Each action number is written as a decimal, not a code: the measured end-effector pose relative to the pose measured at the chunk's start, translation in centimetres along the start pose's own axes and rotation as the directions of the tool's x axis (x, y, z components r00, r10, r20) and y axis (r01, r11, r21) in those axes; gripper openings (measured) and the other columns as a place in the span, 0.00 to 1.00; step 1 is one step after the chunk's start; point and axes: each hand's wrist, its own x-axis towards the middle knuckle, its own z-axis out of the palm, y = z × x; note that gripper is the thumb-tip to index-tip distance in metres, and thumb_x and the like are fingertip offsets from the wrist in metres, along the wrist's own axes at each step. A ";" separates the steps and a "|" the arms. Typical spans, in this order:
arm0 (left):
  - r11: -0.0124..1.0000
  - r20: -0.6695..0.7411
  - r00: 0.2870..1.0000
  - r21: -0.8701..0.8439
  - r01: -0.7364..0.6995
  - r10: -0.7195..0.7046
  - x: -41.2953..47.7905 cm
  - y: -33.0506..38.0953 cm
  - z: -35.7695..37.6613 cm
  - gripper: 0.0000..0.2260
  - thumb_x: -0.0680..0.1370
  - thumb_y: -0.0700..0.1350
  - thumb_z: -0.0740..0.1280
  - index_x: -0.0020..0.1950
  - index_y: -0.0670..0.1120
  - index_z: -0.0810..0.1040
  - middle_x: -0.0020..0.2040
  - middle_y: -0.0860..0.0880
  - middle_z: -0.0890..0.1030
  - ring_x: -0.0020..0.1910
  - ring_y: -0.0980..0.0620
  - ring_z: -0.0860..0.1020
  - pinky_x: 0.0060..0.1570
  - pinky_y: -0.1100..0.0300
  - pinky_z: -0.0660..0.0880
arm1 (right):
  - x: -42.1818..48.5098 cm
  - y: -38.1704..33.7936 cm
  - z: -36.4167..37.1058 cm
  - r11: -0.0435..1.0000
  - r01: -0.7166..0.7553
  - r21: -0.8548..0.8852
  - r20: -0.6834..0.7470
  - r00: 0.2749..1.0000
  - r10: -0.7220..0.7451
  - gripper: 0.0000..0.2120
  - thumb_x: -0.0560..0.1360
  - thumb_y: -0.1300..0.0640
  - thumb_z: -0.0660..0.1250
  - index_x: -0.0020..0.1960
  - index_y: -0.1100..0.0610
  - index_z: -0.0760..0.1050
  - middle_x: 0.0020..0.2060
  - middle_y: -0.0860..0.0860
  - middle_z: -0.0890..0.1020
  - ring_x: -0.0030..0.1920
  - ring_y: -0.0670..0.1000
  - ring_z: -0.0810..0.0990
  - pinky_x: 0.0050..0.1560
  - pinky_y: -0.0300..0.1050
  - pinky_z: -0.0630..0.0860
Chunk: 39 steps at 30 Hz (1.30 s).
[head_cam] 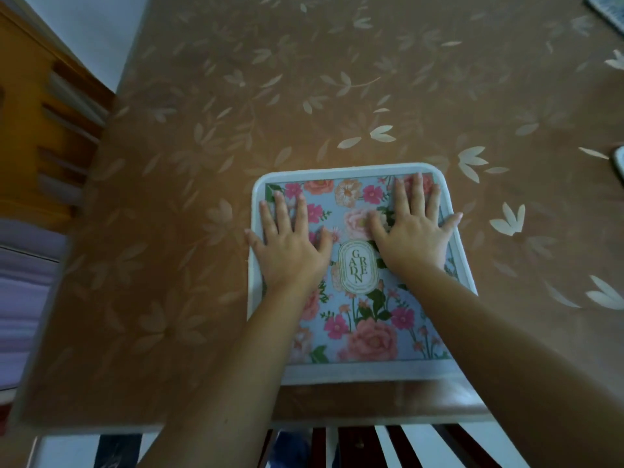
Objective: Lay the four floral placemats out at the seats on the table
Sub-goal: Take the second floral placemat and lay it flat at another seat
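Observation:
A floral placemat, pale blue with pink roses, a white border and a "GARDEN" label, lies flat on the brown table near its front edge. My left hand presses flat on the mat's left part, fingers spread. Flat on the right part lies my right hand, its little finger reaching the white border. Neither hand grips anything. A corner of another placemat shows at the far right top, and an edge of one more peeks in at the right edge.
The table carries a brown cloth with pale leaf prints. An orange wooden chair stands at the left side. A dark slatted chair back sits below the front edge. Purple striped fabric lies at the far left.

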 end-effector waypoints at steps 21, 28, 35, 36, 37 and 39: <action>1.000 0.063 0.998 0.004 -0.022 0.022 -14.4 -0.7 0.3 0.36 0.70 0.71 0.38 0.73 0.55 0.42 0.74 0.46 0.40 0.73 0.42 0.39 0.65 0.32 0.45 | -14.2 2.9 0.5 0.998 0.055 -0.020 0.048 0.997 -0.054 0.34 0.72 0.32 0.41 0.73 0.45 0.39 0.75 0.54 0.45 0.73 0.58 0.39 0.66 0.71 0.44; 0.998 0.127 0.990 0.016 -0.059 0.056 -16.3 -0.9 -0.1 0.34 0.70 0.70 0.38 0.70 0.56 0.33 0.72 0.46 0.35 0.72 0.41 0.37 0.67 0.34 0.44 | -17.1 3.3 0.1 0.988 0.147 -0.042 0.100 0.985 -0.142 0.34 0.70 0.32 0.34 0.73 0.43 0.38 0.74 0.53 0.41 0.73 0.60 0.38 0.66 0.70 0.45; 0.995 0.277 0.955 -0.014 -0.103 0.102 -17.9 -0.4 -0.9 0.30 0.77 0.64 0.45 0.73 0.54 0.39 0.75 0.44 0.39 0.72 0.41 0.35 0.68 0.38 0.41 | -17.9 3.9 -1.4 0.968 0.250 -0.009 0.233 0.942 -0.242 0.30 0.75 0.35 0.44 0.73 0.44 0.43 0.75 0.53 0.44 0.74 0.59 0.40 0.69 0.66 0.45; 0.991 0.301 0.944 -0.033 -0.130 0.134 -18.0 -0.4 -1.4 0.29 0.77 0.62 0.47 0.74 0.54 0.44 0.76 0.45 0.41 0.72 0.42 0.36 0.68 0.39 0.41 | -17.9 3.9 -2.0 0.964 0.265 0.001 0.259 0.931 -0.256 0.29 0.76 0.37 0.47 0.73 0.44 0.45 0.75 0.53 0.46 0.74 0.59 0.43 0.70 0.65 0.47; 0.986 0.302 0.939 -0.055 -0.155 0.165 -18.2 -0.4 -2.1 0.27 0.78 0.61 0.49 0.74 0.52 0.49 0.76 0.45 0.44 0.73 0.43 0.39 0.69 0.41 0.42 | -18.0 3.9 -2.7 0.961 0.276 0.014 0.272 0.924 -0.269 0.28 0.76 0.38 0.49 0.73 0.45 0.48 0.75 0.52 0.50 0.74 0.58 0.47 0.70 0.64 0.49; 0.977 0.244 0.947 -0.088 -0.196 0.212 -18.6 -0.7 -3.8 0.23 0.78 0.57 0.53 0.72 0.50 0.59 0.75 0.46 0.54 0.74 0.46 0.46 0.70 0.44 0.46 | -18.6 3.9 -4.3 0.960 0.277 0.049 0.242 0.929 -0.281 0.26 0.76 0.41 0.53 0.71 0.46 0.54 0.72 0.52 0.60 0.72 0.55 0.56 0.71 0.61 0.54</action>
